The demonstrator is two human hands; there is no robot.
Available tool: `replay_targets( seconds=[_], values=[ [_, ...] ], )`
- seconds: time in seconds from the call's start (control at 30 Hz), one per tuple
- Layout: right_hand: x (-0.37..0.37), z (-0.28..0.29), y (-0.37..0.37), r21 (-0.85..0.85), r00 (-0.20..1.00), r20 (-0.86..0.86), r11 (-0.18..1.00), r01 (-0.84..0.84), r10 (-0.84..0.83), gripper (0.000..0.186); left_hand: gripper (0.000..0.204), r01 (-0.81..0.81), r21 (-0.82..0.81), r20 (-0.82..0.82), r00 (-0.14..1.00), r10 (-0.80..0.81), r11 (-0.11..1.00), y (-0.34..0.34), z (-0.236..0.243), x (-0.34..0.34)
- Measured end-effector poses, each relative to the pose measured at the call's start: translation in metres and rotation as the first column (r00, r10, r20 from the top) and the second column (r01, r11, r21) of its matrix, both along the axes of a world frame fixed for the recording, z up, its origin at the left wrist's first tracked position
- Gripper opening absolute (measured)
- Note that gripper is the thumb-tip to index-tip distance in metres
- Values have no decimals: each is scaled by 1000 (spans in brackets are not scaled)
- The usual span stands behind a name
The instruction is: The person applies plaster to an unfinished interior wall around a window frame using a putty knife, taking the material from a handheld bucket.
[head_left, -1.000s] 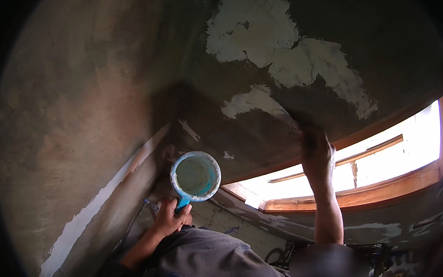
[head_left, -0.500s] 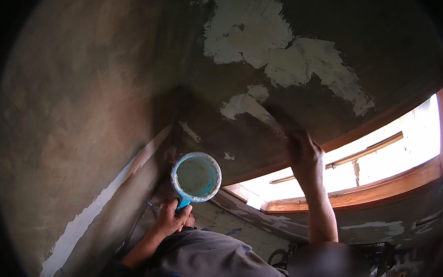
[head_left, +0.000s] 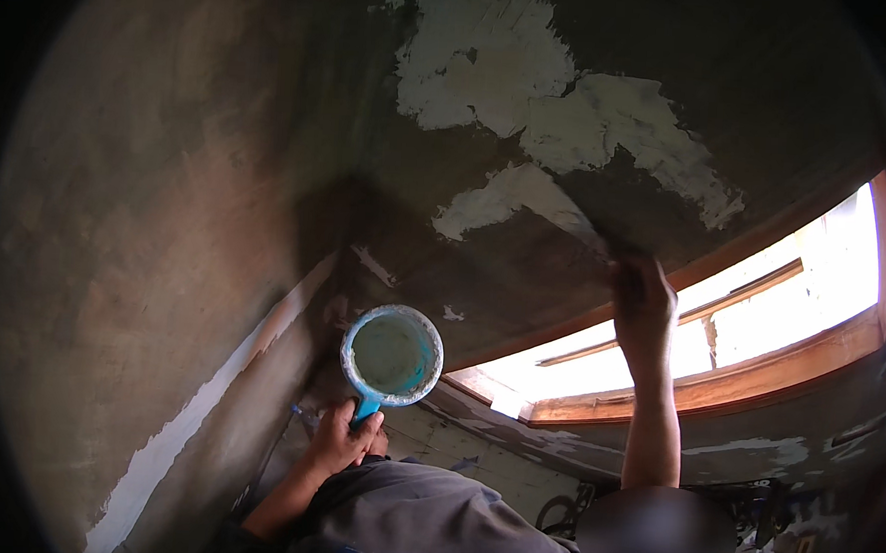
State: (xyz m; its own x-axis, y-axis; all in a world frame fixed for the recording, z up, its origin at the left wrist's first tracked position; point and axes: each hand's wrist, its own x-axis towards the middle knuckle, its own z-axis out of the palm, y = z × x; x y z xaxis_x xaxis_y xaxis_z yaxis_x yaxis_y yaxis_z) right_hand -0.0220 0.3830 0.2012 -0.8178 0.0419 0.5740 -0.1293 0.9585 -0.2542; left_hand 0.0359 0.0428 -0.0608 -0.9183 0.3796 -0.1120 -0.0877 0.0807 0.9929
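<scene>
My left hand (head_left: 339, 436) grips the blue handle (head_left: 367, 409) of a round, white-rimmed pot (head_left: 391, 352) with greenish-grey contents. My right hand (head_left: 644, 307) is raised beside the top of the window, its fingers closed on what looks like a thin putty knife (head_left: 585, 234), dimly seen, laid against the dark plaster surface above. Pale patches of filler (head_left: 484, 68) lie spread over that surface, one smaller patch (head_left: 477, 203) right at the tool.
A bright window with a wooden frame (head_left: 708, 391) crosses the right side. The brownish plastered wall (head_left: 135, 230) at left bears a long white filler strip (head_left: 164, 442). My grey-clad body fills the bottom middle, with a lighter block wall (head_left: 484, 444) and dark clutter behind.
My right hand with the tool swung left half a second ago and has now moved back right along the surface. My left hand and the pot have stayed almost still.
</scene>
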Motion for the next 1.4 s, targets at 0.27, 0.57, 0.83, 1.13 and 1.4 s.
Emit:
replay_targets(
  seconds=[0.27,0.57,0.83,1.13,1.4],
  values=[
    [17,11,-3,-60,995,87,997,44,-38,15,36,16,108,128,991,-30,994,1,-4,3],
    [36,11,11,58,995,40,994,92,-95,13,35,-11,62,60,998,8,998,-5,-12,5],
    [0,-27,-16,13,997,14,997,-77,76,12,32,7,51,73,997,-11,999,-3,-9,4],
    [39,-3,1,-34,994,109,999,-17,21,18,22,-7,92,167,986,-9,996,-4,-1,10],
    [10,-29,3,61,996,81,998,34,-39,12,26,-15,65,114,993,8,998,-7,-2,10]
  ],
)
